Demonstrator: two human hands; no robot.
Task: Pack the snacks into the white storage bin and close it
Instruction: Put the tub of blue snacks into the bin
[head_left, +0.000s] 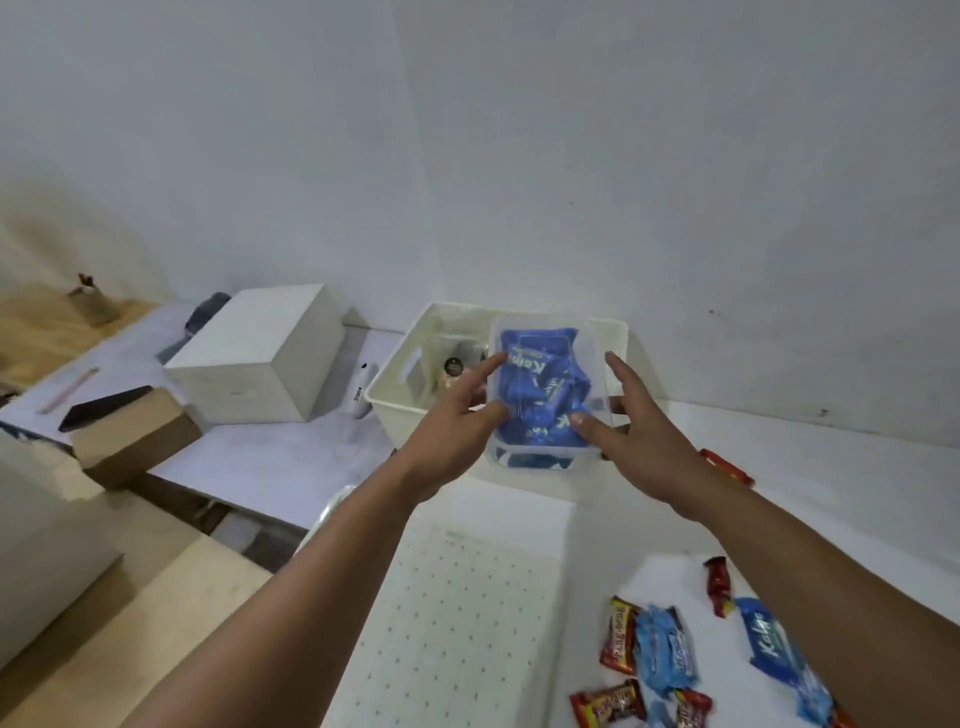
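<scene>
The white storage bin (395, 384) stands open at the table's back, with a small jar inside on its left. A clear plastic container (589, 364) full of blue snack packs (540, 400) tilts over the bin's front right part. My left hand (457, 421) holds the container's left side and my right hand (634, 421) holds its right side, thumb on the front rim. A flat white dotted lid (457, 597) lies on the table in front of the bin. Loose red and blue snack packs (660, 654) lie at the lower right.
A red snack (727, 467) lies right of the bin. A white box (260, 364), a cardboard box (135, 436) with a black phone on it and a white bottle (361, 389) sit to the left. The wall stands close behind the bin.
</scene>
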